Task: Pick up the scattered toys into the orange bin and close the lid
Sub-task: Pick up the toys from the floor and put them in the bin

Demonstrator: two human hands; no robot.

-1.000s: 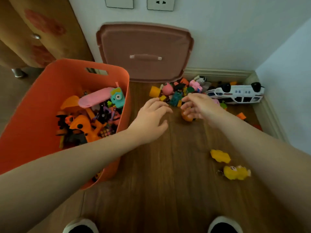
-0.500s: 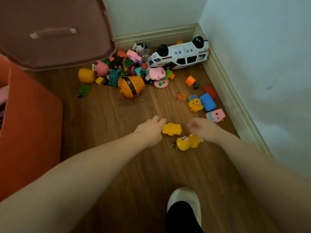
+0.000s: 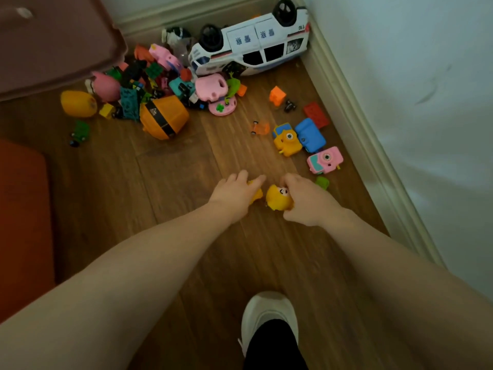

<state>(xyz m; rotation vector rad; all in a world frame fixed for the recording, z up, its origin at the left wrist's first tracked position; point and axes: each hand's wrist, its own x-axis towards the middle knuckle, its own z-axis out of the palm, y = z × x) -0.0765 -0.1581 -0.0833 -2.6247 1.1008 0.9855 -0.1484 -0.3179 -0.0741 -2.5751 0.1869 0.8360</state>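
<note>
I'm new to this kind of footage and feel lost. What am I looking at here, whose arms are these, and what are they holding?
There is no machine: a camera worn on a person's head looks down at their own bare arms. The right hand grips a yellow soft figure toy with a face. The left hand covers a smaller yellow toy; whether it grips it is unclear. On the wooden floor lie scattered plastic toys, among them an overturned white toy van and a pink toy camera. The orange bin's wall shows at left.
</note>
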